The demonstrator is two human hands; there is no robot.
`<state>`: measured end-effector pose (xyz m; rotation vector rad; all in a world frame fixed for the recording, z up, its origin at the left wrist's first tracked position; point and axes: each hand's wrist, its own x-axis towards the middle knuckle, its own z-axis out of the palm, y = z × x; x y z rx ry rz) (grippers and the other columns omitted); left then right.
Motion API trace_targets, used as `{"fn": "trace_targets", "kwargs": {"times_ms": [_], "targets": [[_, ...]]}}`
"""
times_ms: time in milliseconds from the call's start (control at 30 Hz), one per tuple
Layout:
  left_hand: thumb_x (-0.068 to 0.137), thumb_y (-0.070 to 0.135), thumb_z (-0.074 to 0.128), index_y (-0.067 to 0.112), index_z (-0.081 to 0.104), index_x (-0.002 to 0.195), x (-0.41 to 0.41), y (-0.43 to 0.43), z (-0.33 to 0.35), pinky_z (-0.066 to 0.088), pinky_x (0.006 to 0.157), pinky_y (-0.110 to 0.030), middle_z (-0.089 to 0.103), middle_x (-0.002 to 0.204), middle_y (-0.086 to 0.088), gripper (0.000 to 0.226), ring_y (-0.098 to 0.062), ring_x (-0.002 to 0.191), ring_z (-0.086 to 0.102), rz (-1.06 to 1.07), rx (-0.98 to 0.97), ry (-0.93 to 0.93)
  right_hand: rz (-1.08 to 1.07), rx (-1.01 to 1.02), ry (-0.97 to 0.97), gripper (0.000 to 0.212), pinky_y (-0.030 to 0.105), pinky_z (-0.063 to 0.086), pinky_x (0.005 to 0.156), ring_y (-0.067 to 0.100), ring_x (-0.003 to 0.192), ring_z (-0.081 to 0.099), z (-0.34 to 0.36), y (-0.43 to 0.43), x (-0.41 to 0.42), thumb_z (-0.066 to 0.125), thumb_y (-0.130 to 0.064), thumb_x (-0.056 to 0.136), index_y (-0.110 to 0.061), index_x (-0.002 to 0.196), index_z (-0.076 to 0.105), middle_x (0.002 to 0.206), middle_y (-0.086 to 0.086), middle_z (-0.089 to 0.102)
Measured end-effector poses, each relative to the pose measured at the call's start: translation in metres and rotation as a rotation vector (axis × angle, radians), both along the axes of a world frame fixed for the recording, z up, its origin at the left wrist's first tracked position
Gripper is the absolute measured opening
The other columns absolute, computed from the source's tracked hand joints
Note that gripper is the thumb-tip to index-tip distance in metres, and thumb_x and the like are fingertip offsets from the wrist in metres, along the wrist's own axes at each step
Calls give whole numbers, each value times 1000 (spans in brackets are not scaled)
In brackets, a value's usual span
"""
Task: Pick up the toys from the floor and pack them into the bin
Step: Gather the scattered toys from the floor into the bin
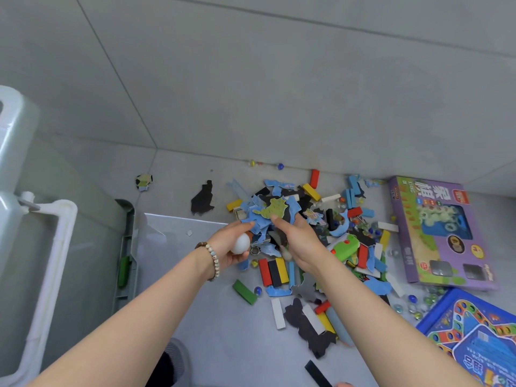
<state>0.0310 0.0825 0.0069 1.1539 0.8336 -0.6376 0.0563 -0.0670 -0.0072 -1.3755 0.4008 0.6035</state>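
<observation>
1. both hands are over the toy pile [307, 238], which is spread on the grey floor [223, 331] against the base of the wall.
2. left hand [233, 245] is curled round a white ball [240, 243], held in the palm with the fingertips reaching toward the puzzle pieces; a bead bracelet [213, 259] sits on that wrist.
3. right hand [298, 238] is palm down, clenched on a bunch of blue and green puzzle pieces [272, 209] lifted at the top of the heap, thumb on the green one.
4. both forearms come in from the bottom edge and meet near the middle, the two hands just beside each other.
5. the clear bin [156, 230] lies directly left of the pile, its near wall under the left wrist; a single small scrap shows inside it.
6. around the hands: coloured blocks [275, 270] side by side just below them, a green toy [344, 248] right of the right hand, marbles [418, 303] scattered further right.
7. a purple game box [441, 236] and a blue game board [474, 339] hem in the right side.
8. open floor lies below the pile and toward the bin; a black piece [202, 198] and a small puzzle scrap [143, 181] lie apart at upper left.
9. white pipes [55, 238] run down the left edge.
</observation>
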Motion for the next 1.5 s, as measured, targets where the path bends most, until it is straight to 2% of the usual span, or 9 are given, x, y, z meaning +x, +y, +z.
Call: {"fn": "trace_targets", "kwargs": {"times_ms": [200,467,667,933,1033,1100,1167,1267,1500], "targets": [[89,29,61,16,53,89,17,-7,68,41,34,-14,51,77,-4,15,-13,57,46,-32,31,-93,-53,20,-62,41,38,37,107,19,124,49,61,-6,16,62,-24,90,-12,127,47,129,0,56],[89,34,60,19,55,113,-13,45,261,41,37,-15,51,77,2,28,-9,60,46,-90,136,-400,37,45,-305,34,31,45,89,18,109,60,248,38,0,60,-21,91,-9,122,56,116,3,67],[90,35,57,23,59,98,-103,139,351,40,41,-15,49,65,6,14,-7,56,45,-14,234,-513,189,86,-341,49,40,36,109,19,117,56,331,142,-62,65,-28,87,-13,130,49,124,2,63],[89,44,56,22,58,98,-220,273,283,40,44,-18,50,72,1,24,-10,55,47,128,325,-271,485,-8,-55,73,37,48,92,26,115,57,258,293,-151,74,-42,69,-10,129,49,126,8,60],[93,43,51,16,57,94,-237,300,241,45,51,-23,52,67,-2,27,-12,51,50,222,276,-194,560,-68,-1,31,28,48,73,21,102,59,230,319,-169,59,-28,91,-10,116,56,114,6,62],[96,43,44,15,55,107,-242,313,219,47,57,-23,58,79,-3,32,-11,54,56,264,232,-179,611,-129,3,29,31,45,90,21,110,56,219,323,-171,50,-30,96,-15,120,53,122,7,57],[98,40,41,18,44,130,-246,323,202,50,72,-23,54,117,-1,39,-7,82,65,201,378,-178,665,-262,-83,51,34,36,105,21,128,44,214,319,-168,48,-35,97,-14,141,36,142,4,42],[96,40,44,12,31,145,-249,333,192,27,107,-27,33,150,-4,58,-19,135,36,62,719,-172,775,-397,-270,60,31,28,110,19,139,30,216,308,-161,46,-34,98,-13,149,23,154,4,26],[92,48,48,16,37,141,-234,322,214,34,109,-37,39,147,-6,60,-24,133,39,-185,1010,-280,1032,-706,-760,63,30,19,115,16,143,22,267,278,-143,53,-33,94,-19,149,23,157,0,20]]}}
